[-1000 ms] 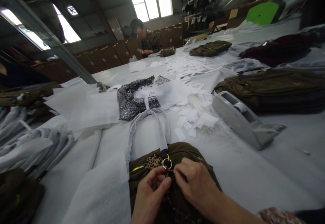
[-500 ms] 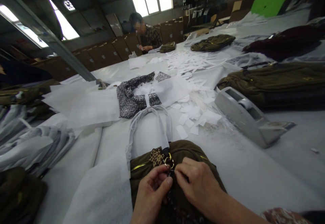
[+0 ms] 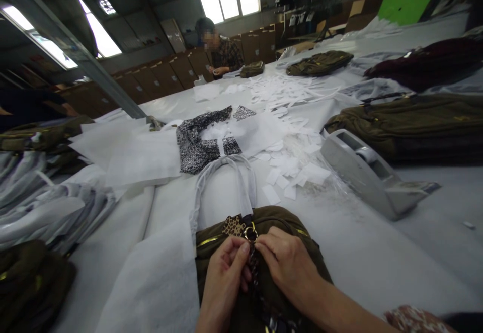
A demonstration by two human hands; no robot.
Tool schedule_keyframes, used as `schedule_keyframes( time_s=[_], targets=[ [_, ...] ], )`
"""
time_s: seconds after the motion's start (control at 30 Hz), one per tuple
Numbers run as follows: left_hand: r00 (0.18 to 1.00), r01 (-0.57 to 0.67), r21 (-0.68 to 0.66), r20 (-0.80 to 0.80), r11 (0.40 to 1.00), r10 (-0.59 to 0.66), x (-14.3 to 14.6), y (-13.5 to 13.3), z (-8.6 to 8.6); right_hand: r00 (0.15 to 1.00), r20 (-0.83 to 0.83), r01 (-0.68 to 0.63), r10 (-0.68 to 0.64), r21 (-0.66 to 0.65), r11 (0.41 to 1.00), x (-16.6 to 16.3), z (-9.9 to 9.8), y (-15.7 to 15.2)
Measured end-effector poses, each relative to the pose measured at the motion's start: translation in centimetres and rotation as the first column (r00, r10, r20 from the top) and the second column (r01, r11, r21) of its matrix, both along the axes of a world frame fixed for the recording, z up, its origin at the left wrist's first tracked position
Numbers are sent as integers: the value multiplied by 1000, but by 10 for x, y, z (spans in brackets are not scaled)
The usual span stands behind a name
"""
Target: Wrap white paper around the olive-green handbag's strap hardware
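Observation:
An olive-green handbag point(image 3: 290, 217) lies on the white table in front of me, its wrapped handles point(image 3: 199, 187) stretched away from me. From a tab at its top hangs a gold ring point(image 3: 250, 234), beside a leopard-print tag point(image 3: 234, 226). A dark chain strap point(image 3: 256, 277) runs down the bag's front from the ring. My left hand point(image 3: 228, 267) pinches the chain's end just below the ring. My right hand point(image 3: 283, 257) is closed in a pinch at the ring's lower right edge. Exactly where chain and ring meet is hidden by my fingertips.
A grey tape dispenser point(image 3: 370, 172) stands to the right, before another olive bag point(image 3: 415, 127). Black-and-white knit cloth point(image 3: 196, 142), white sheets point(image 3: 143, 157) and paper scraps point(image 3: 294, 172) lie ahead. Wrapped handles point(image 3: 75, 212) are bunched at left. Across the table sits a person point(image 3: 226, 54).
Both hands have drawn closer together at the ring, and the left has risen slightly. More of the chain shows below my fingers. The view has shifted a little.

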State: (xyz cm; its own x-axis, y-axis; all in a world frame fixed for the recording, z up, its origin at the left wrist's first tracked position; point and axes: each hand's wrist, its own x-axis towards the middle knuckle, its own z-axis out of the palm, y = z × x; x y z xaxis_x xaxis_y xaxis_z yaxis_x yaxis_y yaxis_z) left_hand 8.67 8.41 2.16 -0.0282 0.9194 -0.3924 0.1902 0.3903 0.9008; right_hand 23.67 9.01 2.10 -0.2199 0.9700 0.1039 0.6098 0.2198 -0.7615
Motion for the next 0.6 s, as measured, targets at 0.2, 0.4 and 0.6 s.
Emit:
schedule_keyframes(
  time_s=[0.2, 0.4, 0.6],
  targets=[
    [910, -3, 458, -368, 889, 193, 6, -14, 22, 954, -299, -25, 33, 29, 999, 3, 10, 5],
    [999, -50, 277, 1, 960, 52, 10, -14, 27, 889, -452, -105, 76, -39, 994, 2, 13, 8],
    [937, -136, 124, 339, 983, 87, 7, -9, 15, 775, -624, -175, 98, -64, 982, 3, 13, 11]
  ],
)
